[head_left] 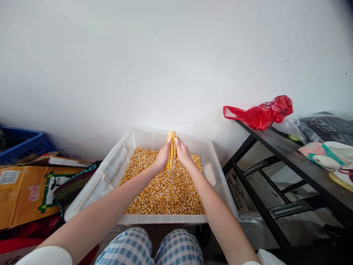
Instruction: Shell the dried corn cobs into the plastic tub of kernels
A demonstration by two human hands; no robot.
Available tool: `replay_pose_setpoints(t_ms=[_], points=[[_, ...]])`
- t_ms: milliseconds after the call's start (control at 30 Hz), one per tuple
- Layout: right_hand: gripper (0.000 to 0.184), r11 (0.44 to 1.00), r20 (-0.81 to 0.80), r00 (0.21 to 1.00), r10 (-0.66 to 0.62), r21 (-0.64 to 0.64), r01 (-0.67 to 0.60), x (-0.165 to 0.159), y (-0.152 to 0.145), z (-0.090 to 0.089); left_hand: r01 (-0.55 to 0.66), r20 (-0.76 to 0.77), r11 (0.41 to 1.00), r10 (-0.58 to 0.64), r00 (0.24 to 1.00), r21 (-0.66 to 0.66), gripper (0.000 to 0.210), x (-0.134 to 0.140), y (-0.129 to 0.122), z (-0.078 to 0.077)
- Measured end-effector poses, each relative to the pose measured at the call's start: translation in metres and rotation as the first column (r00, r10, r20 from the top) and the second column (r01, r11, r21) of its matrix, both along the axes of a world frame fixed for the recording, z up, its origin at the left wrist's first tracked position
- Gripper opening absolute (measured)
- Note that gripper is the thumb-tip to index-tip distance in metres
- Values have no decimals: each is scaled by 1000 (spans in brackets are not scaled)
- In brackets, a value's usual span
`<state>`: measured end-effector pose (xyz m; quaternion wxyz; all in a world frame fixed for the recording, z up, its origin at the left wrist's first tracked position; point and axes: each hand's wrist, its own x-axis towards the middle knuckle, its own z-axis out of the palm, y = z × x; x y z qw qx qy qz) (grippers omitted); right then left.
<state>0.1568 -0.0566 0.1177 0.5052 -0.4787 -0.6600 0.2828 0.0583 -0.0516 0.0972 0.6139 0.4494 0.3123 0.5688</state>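
An ear of corn (172, 151) is held upright between my two hands, its yellow kernels facing me. My left hand (162, 156) grips it from the left side, fingers partly hidden behind it. On the opposite side my right hand (183, 151) closes on it, thumb pressed near its upper part. Toward the lower right of the ear some kernels look to be gone. Beneath both hands lies a heap of loose corn kernels (165, 198) in a translucent plastic bin (113, 158).
Against the wall at right stands a black-framed table (278, 143) with a red plastic bag (264, 114) on its corner. On the left are a cardboard box (24, 195) and a blue crate (24, 143). My knees (154, 246) are close to the bin's front edge.
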Motion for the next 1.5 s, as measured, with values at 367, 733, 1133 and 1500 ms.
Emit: replay_pose_setpoints(t_ms=[367,733,1133,1500], points=[[45,970,-47,969,-241,-22,240,3,4,-5,9,-226,990,24,974,143,52,4,-9,-1],[49,982,-249,951,-185,-68,174,5,6,-2,24,-271,972,41,962,234,47,2,-10,4],[49,968,-230,941,-247,-97,230,7,7,-6,40,-327,967,46,944,251,46,2,-7,-6],[64,960,-537,840,-83,-269,-77,6,5,3,75,-239,970,-18,971,231,48,-1,-9,7]])
